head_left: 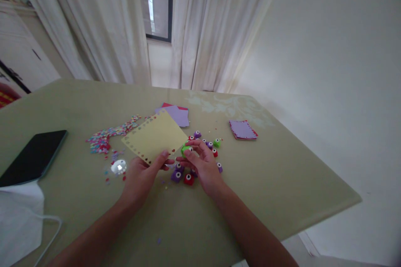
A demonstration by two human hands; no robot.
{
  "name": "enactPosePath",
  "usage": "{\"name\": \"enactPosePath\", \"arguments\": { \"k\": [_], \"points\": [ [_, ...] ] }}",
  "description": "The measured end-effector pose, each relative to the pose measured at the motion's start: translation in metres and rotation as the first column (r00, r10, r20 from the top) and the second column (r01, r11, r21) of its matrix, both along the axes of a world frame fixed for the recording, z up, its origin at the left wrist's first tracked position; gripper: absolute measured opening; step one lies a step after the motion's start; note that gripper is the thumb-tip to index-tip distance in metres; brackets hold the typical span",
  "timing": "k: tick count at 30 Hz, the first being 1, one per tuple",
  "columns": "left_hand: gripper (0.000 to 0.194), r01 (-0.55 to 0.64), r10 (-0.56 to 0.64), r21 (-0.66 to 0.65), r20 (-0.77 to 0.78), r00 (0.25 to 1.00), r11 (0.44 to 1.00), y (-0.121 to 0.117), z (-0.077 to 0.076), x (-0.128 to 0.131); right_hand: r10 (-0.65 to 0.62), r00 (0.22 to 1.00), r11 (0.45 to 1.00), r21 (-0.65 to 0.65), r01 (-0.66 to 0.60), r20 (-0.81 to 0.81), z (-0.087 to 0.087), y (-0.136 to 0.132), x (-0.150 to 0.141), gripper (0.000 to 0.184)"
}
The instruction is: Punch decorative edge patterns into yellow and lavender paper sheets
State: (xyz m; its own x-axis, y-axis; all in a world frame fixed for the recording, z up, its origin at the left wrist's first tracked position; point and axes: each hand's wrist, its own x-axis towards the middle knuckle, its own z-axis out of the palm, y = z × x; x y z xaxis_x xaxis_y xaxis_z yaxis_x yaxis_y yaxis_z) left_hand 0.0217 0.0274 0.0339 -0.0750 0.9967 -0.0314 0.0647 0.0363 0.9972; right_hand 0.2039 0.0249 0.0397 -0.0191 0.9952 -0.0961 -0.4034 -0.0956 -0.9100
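Observation:
My left hand (pixel 145 171) pinches a yellow sheet of paper (pixel 156 135) by its near edge, thumb on top. Small shapes are punched along two of the sheet's sides. In my right hand (pixel 203 164) is a green craft punch (pixel 186 149), gripped by thumb and fingers at the sheet's right corner. Whether the corner sits inside the punch's slot I cannot tell. Several purple, red and green punches lie under and around my right hand, among them a red punch (pixel 188 179) and a purple punch (pixel 177 175).
Left of the sheet lies a heap of colourful confetti (pixel 109 135). Behind it are purple and red papers (pixel 178 114); a purple stack with punched edges (pixel 243 129) lies to the right. A black tablet (pixel 34 156) and a white bag (pixel 20 221) occupy the left side.

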Motion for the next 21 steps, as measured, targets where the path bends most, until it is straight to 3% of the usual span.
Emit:
{"name": "enactPosePath", "arguments": {
  "k": [12, 21],
  "points": [
    [0.036, 0.069, -0.069, 0.015, 0.026, 0.997, 0.998, -0.0046, 0.0086, 0.0059, 0.006, 0.996, 0.997, 0.077, -0.012, 0.084, 0.0018, -0.0037, -0.0047, 0.051],
    [0.037, 0.078, -0.078, 0.021, 0.012, 0.997, 0.997, -0.0037, 0.0016, 0.0039, -0.062, 0.994, 0.993, 0.104, 0.052, 0.092, 0.0047, -0.0032, -0.0044, 0.052]
  ]
}}
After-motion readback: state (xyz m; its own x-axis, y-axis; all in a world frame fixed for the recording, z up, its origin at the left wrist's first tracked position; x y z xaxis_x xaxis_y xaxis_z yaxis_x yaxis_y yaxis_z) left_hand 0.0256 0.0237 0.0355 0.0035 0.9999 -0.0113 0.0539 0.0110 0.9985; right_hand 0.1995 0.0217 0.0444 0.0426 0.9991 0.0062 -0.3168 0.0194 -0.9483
